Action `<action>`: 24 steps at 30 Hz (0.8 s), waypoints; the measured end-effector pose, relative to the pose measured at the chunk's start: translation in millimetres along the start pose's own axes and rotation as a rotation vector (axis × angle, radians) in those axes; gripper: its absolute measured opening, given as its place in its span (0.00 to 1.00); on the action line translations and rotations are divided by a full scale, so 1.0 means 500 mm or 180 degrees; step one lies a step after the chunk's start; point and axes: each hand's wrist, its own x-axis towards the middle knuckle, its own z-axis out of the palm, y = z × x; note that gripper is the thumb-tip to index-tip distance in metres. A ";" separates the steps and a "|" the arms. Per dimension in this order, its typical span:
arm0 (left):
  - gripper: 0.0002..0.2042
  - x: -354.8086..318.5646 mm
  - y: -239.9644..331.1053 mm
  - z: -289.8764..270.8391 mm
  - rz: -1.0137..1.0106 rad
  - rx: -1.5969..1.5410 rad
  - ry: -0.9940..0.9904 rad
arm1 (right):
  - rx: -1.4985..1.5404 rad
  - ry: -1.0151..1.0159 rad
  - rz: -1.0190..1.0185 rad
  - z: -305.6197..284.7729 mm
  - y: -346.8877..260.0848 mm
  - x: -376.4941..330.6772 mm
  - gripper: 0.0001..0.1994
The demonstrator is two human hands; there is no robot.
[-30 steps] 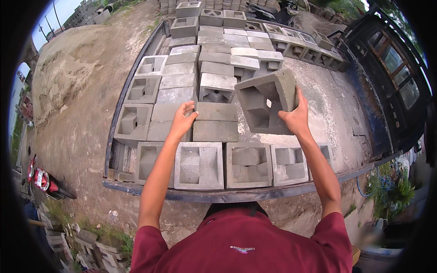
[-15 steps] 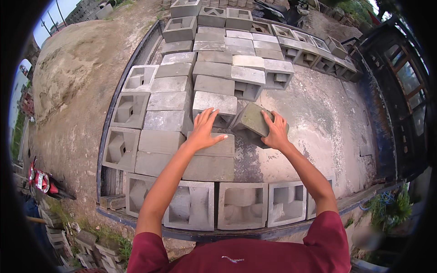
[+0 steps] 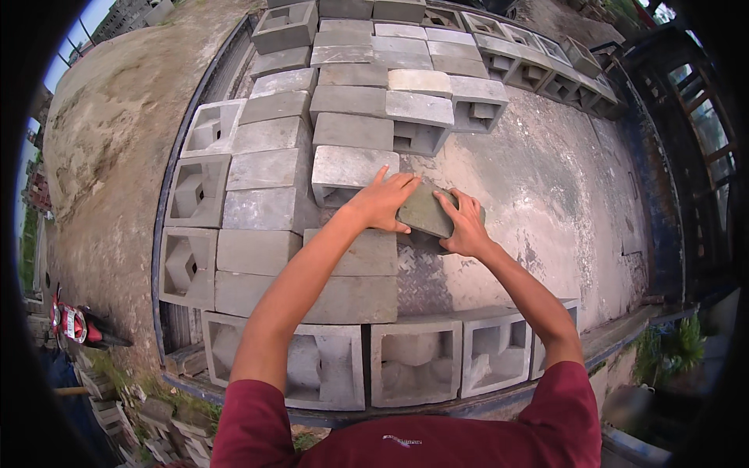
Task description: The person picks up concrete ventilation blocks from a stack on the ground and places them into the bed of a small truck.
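Observation:
A grey hollow concrete block point(image 3: 427, 210) sits low on the truck bed point(image 3: 546, 195), just right of the stacked rows. My left hand point(image 3: 382, 201) lies on its left top edge, fingers spread over it. My right hand point(image 3: 466, 226) grips its right near corner. Both arms reach forward from the lower edge, in dark red sleeves. Directly behind my left hand stands another grey block point(image 3: 349, 171) with its flat face up.
Rows of grey concrete blocks point(image 3: 265, 179) fill the bed's left half and far end point(image 3: 437, 31). Hollow blocks point(image 3: 413, 363) line the near edge, openings toward me. Bare stained metal floor spreads right. A red motorbike point(image 3: 74, 326) stands on the ground lower left.
The block I held raised and tilted a second ago has come down onto the bed beside the stack. Both hands stayed on it, and my view moved forward over the bed.

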 end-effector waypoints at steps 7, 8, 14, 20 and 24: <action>0.47 0.021 0.001 -0.035 0.0034 -0.0046 -0.0175 | 0.0039 -0.0013 -0.0058 0.009 0.011 -0.014 0.51; 0.46 0.011 -0.017 -0.029 -0.0070 0.0120 -0.0025 | 0.0089 -0.0029 -0.0073 0.013 0.006 -0.018 0.51; 0.37 -0.057 -0.175 0.008 -0.0539 0.1360 -0.0189 | 0.0154 -0.0059 -0.0084 0.013 0.000 -0.017 0.51; 0.35 -0.064 -0.195 0.030 -0.0461 0.1544 -0.0082 | 0.0155 -0.0202 -0.0179 0.002 0.007 -0.002 0.52; 0.42 -0.055 -0.183 0.016 -0.0674 0.1097 0.0010 | 0.0122 -0.0267 -0.0271 0.001 0.013 0.006 0.52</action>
